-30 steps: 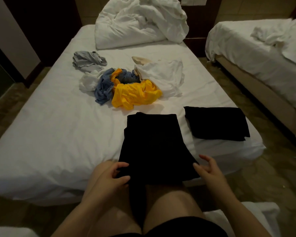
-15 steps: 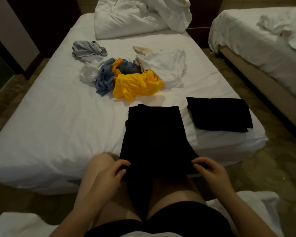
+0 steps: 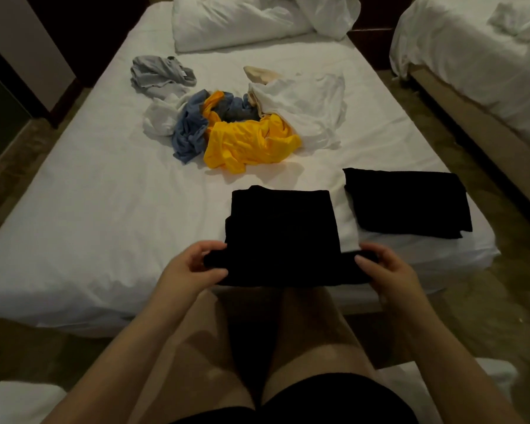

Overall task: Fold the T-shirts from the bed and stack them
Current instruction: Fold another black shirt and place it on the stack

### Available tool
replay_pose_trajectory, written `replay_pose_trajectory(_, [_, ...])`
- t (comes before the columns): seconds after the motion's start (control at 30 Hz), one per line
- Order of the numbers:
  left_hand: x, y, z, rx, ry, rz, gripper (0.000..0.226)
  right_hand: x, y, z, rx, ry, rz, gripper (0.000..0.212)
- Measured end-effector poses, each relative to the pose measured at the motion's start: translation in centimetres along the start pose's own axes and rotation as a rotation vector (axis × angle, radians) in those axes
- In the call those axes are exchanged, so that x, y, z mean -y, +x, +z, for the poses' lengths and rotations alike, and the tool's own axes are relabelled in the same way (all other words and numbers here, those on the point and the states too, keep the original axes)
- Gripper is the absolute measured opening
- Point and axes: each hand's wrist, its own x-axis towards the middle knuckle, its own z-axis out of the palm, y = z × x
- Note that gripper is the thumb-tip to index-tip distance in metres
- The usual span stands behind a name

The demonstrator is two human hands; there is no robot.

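Pinching the black T-shirt point(image 3: 282, 228) at its near corners, left hand point(image 3: 193, 267) and right hand point(image 3: 383, 267) sit apart — at the bed point(image 3: 89, 209).

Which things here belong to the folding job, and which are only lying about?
Job: black T-shirt held by left hand and right hand; folded T-shirt; heap of clothes; bed.
Lying about: duvet; second bed.

Black T-shirt point(image 3: 282, 228) folds indistinct, dark.
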Motion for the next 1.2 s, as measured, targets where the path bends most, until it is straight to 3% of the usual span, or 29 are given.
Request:
replay_pose_trajectory(0.03, [-0.7, 0.9, 0.2, -0.024, 0.063, 0.057, 0.039, 0.3, 1.3, 0.2, -0.008, 0.034, -0.029, 0.074])
replay_pose_trajectory(0.07, [-1.3, 2.0, 0.5, -0.047, 0.103, 0.100, 0.038, 0.6, 2.6, 0.6, -0.034, 0.062, -0.047, 0.078])
replay_pose_trajectory(0.17, [-2.0, 6.1, 1.2, -0.149, 0.051, 0.130, 0.035, 1.1, 7.0, 1.7, -0.152, 0.081, -0.076, 0.047])
replay_pose_trajectory(0.37, [-0.2, 15.7, 3.0, -0.353, -0.117, 0.006, 0.018, 0.2, 17.0, 3.7, -0.363, -0.104, -0.058, 0.029])
replay_pose_trajectory(0.53, [2.6, 21.4, 3.4, -0.403, -0.158, -0.133, 0.023, -1.8, 21.4, 5.0, -0.379, -0.240, -0.043, 0.045])
replay_pose_trajectory(0.63, [4.2, 22.5, 3.7, -0.365, -0.158, -0.208, 0.037, -3.2, 22.5, 5.2, -0.350, -0.479, 0.009, 0.057])
replay_pose_trajectory(0.73, [4.8, 22.3, 3.9, -0.337, -0.138, -0.206, 0.045, -3.4, 22.8, 5.3, -0.322, -0.725, 0.038, 0.062])
replay_pose_trajectory(0.83, [4.5, 21.9, 3.7, -0.313, -0.140, -0.198, 0.055, -3.0, 22.9, 5.3, -0.261, -0.737, 0.078, 0.069])
replay_pose_trajectory(0.9, [4.3, 21.4, 3.4, -0.327, -0.020, -0.218, 0.058, -2.4, 22.2, 5.4, -0.217, -0.831, 0.084, 0.077])
replay_pose_trajectory(0.97, [4.1, 20.1, 3.9, -0.446, 0.241, -0.184, 0.056, -1.9, 20.5, 5.8, -0.272, -1.012, 0.016, 0.075])
replay_pose_trajectory(1.03, [3.7, 18.1, 5.8, -0.562, 0.520, 0.047, 0.053, -2.3, 18.4, 7.0, -0.335, -1.127, -0.145, 0.066])
replay_pose_trajectory(1.1, [4.7, 16.7, 8.5, -0.456, 0.832, 0.278, 0.053, -3.8, 16.9, 8.5, -0.262, -1.230, -0.264, 0.059])
replay_pose_trajectory(1.2, [6.8, 16.5, 10.3, -0.162, 1.130, 0.217, 0.049, -6.0, 17.0, 9.1, -0.106, -1.378, -0.087, 0.059])
